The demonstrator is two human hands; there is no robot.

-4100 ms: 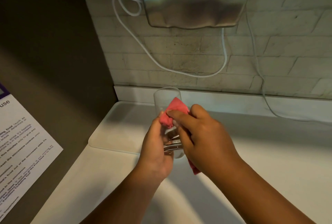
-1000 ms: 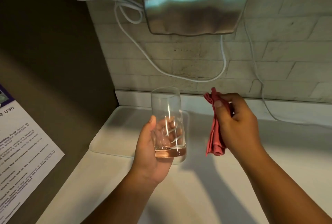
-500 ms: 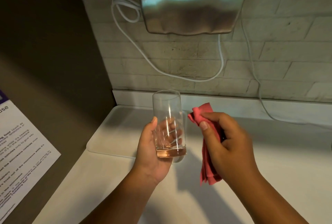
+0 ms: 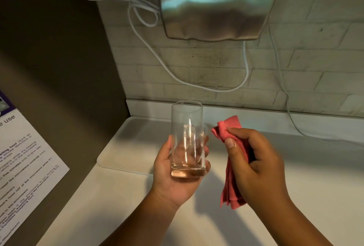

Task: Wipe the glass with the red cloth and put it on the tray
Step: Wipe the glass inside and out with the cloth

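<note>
both hands are busy: left hand (image 4: 173,169) fingers wrap the upright glass (image 4: 187,139) steady above the tray (image 4: 126,147), right hand (image 4: 258,167) pinches the red cloth (image 4: 232,184) beside it, ready to wipe.

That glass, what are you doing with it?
A person is cleaning it. The left hand holds the clear glass upright above the white counter. The right hand grips a folded red cloth just beside the glass, not touching it. The white tray where the glass should go sits behind, against the wall, with nothing set on it that can be seen. A shiny metal hand dryer hangs on the wall above.
</note>
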